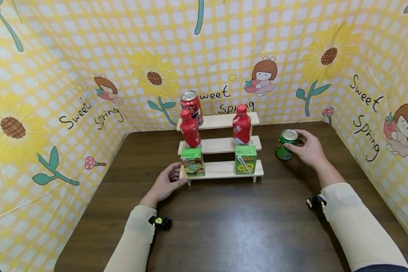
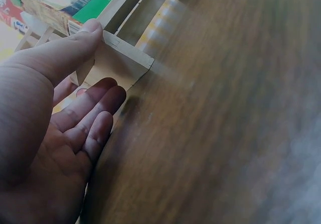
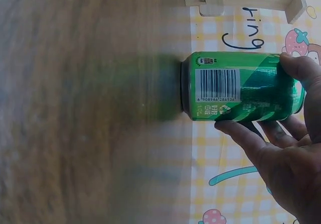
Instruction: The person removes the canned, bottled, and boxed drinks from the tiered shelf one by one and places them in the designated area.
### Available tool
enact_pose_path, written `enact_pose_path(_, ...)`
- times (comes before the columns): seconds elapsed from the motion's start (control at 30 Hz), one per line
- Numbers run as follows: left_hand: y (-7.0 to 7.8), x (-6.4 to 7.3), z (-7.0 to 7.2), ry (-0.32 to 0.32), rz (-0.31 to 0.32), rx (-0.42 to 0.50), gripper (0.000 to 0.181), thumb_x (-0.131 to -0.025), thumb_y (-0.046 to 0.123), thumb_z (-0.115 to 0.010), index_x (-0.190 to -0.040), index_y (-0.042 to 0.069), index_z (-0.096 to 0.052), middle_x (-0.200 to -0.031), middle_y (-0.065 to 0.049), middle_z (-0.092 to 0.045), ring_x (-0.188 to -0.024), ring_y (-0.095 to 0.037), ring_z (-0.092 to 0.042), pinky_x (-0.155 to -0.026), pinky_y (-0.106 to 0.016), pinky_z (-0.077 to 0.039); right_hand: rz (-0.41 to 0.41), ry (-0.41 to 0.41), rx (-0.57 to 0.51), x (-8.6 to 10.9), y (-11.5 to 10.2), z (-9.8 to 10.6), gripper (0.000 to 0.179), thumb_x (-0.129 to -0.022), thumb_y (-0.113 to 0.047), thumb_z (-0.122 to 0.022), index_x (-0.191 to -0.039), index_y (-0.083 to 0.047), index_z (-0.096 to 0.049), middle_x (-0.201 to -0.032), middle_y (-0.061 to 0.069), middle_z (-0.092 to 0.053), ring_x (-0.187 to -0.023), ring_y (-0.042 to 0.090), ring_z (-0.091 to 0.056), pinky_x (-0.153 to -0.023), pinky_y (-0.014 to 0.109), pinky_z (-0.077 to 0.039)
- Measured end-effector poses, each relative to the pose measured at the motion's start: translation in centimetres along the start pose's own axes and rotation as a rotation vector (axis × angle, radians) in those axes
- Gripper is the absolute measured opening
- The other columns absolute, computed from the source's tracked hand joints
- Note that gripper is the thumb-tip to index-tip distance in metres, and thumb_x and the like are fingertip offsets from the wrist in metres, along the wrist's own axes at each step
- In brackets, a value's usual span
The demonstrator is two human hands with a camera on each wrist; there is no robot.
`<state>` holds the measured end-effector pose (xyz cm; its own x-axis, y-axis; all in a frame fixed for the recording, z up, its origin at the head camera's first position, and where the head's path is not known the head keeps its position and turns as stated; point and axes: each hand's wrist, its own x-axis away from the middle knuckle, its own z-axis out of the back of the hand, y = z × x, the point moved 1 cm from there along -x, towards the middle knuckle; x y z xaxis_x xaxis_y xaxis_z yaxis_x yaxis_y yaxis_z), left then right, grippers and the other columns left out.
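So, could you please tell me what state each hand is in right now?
Left hand: open, loosely curved, its thumb touching the wooden shelf.
Right hand: closed around the green can.

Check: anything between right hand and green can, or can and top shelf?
Nothing visible. The right hand grips the green can; no object shows between it and the top shelf's right end. The right red bottle stands on the middle shelf.

Bottles [image 1: 241, 126] behind cartons [image 1: 246, 160], can [image 1: 283, 150] right of rack [image 1: 219, 172]

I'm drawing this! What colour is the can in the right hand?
The can is green, seen best in the right wrist view.
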<state>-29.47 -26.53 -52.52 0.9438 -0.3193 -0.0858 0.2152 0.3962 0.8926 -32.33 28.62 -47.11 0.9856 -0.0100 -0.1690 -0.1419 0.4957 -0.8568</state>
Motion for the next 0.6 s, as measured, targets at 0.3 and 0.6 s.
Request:
enact_pose_path(0.3,-0.08,0.03,-0.02,0.008,-0.011,-0.004,0.068,-0.093,0.020,-0.084,-0.150,0.008,-0.049,-0.128,-0.017,-0.066,-0.111,-0.031,-0.065,-0.094,-0.035,-0.052,-0.001,-0.007,0.008,-0.09,0.12,-0.23,0.072,-0.098,-0.033,-0.077,-0.153,0.000,-0.044,-0.144,0.025,-0.055,-0.135,0.043,-0.051,-0.100,0.050,-0.045)
enact_pose_path(0.6,-0.04,0.04,-0.28,0.005,0.009,0.003,0.069,-0.095,0.016,-0.081,-0.154,0.007,-0.046,-0.133,-0.019,-0.064,-0.114,-0.032,-0.063,-0.094,-0.030,-0.051,-0.007,-0.004,0.016,0.10,0.69,-0.27,0.078,-0.098,-0.039,-0.076,-0.156,-0.001,-0.041,-0.146,0.029,-0.052,-0.138,0.047,-0.048,-0.108,0.061,-0.040)
